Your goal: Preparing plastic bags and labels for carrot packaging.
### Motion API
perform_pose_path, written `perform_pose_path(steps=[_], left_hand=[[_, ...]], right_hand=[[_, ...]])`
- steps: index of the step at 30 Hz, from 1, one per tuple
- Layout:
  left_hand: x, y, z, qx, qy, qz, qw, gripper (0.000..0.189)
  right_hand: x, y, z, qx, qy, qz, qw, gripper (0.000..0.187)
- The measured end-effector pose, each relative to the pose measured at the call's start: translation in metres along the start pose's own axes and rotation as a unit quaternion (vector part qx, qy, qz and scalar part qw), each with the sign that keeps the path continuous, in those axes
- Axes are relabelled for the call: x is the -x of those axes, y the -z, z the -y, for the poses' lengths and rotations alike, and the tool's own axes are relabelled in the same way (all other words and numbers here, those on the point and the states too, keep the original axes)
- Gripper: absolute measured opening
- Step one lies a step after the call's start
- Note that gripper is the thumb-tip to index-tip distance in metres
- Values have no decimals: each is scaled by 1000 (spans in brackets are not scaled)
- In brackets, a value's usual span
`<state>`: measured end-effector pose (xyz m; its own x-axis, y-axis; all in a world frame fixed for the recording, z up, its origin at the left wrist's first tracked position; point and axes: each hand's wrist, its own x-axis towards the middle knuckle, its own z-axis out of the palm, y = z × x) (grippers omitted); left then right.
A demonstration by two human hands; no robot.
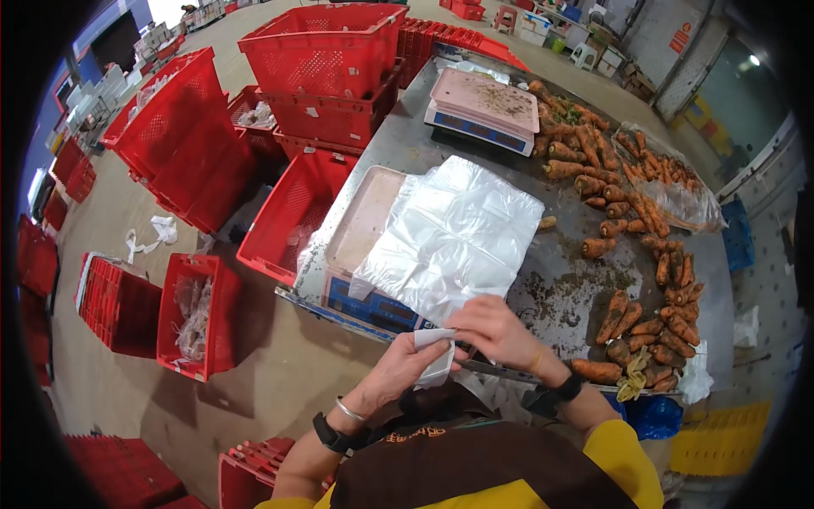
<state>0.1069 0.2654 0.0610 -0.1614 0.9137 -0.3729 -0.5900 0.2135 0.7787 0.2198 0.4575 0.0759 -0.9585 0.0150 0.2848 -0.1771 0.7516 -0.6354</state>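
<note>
My left hand [404,362] grips a folded white strip [435,372], which looks like label paper, between thumb and fingers. At the strip's upper edge, the bent fingertips of my right hand [499,331] pinch it. Just beyond my hands, a flat stack of clear plastic bags [458,229] covers much of a digital scale [365,213] and overhangs onto the metal table [388,143]. Part of the scale's pan and blue front panel shows. Soil-covered carrots [648,340] lie in a loose heap along the table's right side.
A second digital scale [483,108] with soil on its pan stands farther back. Beside the table's left edge are stacked red crates [318,70] and an open red crate [273,235]. A bag of carrots [674,184] lies at the far right. Another red crate [219,324] holds plastic-wrapped items.
</note>
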Motion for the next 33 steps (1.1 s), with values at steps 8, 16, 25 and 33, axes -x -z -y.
perform_pose_path(steps=[8,16,25,33], left_hand=[[-5,1,6,-37,72,117,990,36],[-6,4,13,15,-41,56,997,36],[1,1,-1,37,-9,2,999,40],[2,-5,-2,22,-11,3,1000,33]], right_hand=[[-1,15,-20,-275,-312,-98,904,21],[-12,-14,-43,267,78,-143,950,14],[-25,56,-160,-472,-266,-315,780,19],[-33,50,-91,287,-20,-314,905,22]])
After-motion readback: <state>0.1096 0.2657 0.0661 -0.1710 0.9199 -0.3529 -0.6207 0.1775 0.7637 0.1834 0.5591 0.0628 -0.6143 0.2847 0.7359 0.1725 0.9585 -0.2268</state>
